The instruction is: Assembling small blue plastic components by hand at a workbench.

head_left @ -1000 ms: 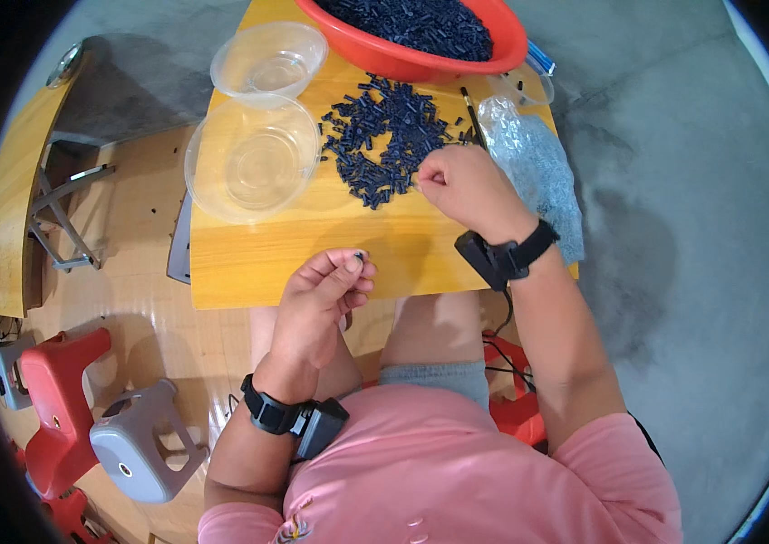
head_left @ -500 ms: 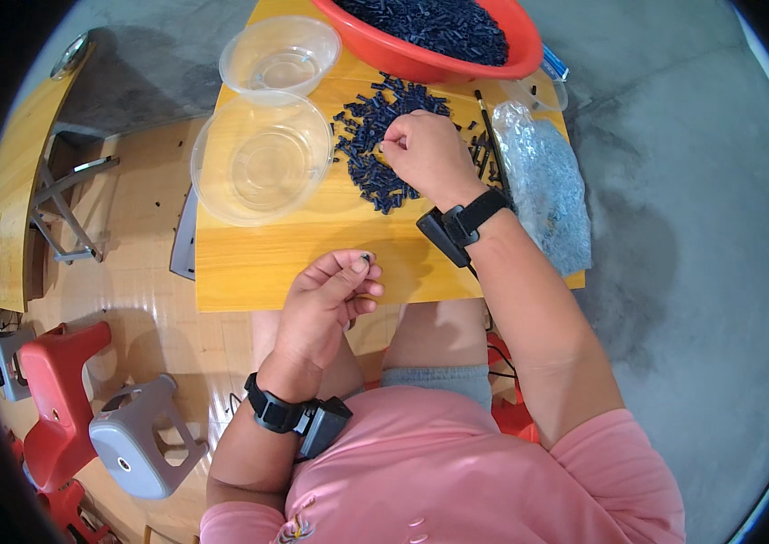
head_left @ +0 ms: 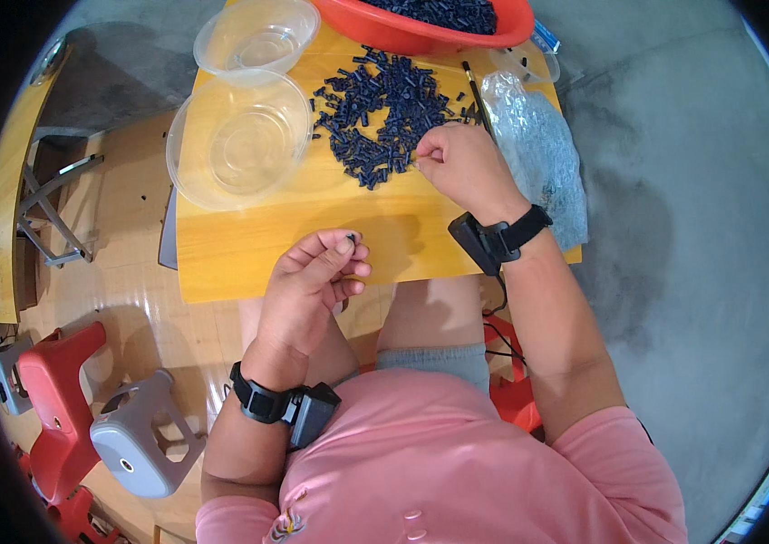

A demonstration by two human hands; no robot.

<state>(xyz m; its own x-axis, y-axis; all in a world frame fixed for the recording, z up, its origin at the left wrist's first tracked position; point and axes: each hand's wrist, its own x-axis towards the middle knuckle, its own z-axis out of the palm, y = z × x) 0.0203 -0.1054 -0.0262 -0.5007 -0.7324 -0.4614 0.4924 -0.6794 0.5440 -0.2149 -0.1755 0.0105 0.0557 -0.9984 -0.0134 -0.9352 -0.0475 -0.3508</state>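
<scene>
My left hand (head_left: 312,272) is raised near the front edge of the yellow table (head_left: 221,263), thumb and forefinger pinching a small dark piece (head_left: 350,238). The other fingers curl loosely. My right hand (head_left: 470,168) hovers at the right side of a pile of small dark-blue cylindrical pieces (head_left: 375,109), its fingertips pressed together. Whatever lies between those fingertips is too small to make out. Black straps with small boxes circle both wrists.
A red basin (head_left: 402,34) full of similar pieces stands at the back. Two clear plastic bowls (head_left: 239,150) are at the left. A clear plastic bag (head_left: 534,154) and a thin black stick (head_left: 475,95) lie at the right. Grey (head_left: 144,440) and red stools (head_left: 62,390) stand on the floor.
My right hand has moved right, from over the middle of the pile to its right side. My left hand keeps its pinch on the small dark piece. The whole view has shifted slightly.
</scene>
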